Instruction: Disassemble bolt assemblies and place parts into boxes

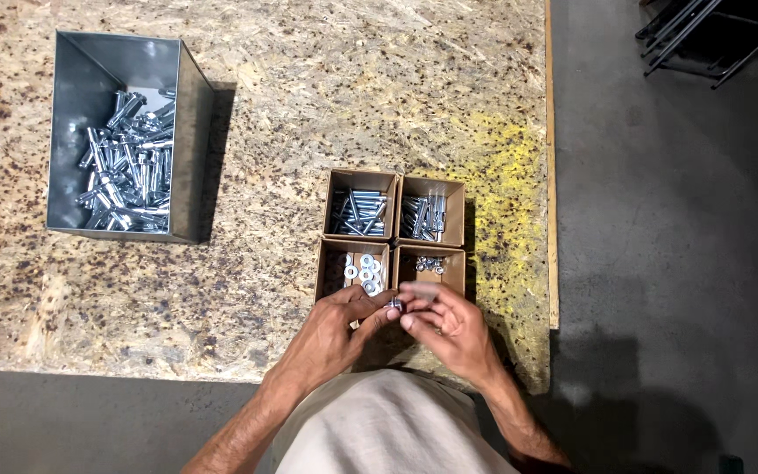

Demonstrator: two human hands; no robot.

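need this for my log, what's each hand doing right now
Left hand: fingers pinched on a small metal fastener.
Right hand: fingertips on the same fastener; blurred, so its grip cannot be told.

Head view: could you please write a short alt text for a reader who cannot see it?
Seen from above, a person's left hand and right hand meet over a small metal part at a chipboard table. Four small cardboard boxes of bolts and washers sit just beyond; a grey metal bin of bolts stands far left.
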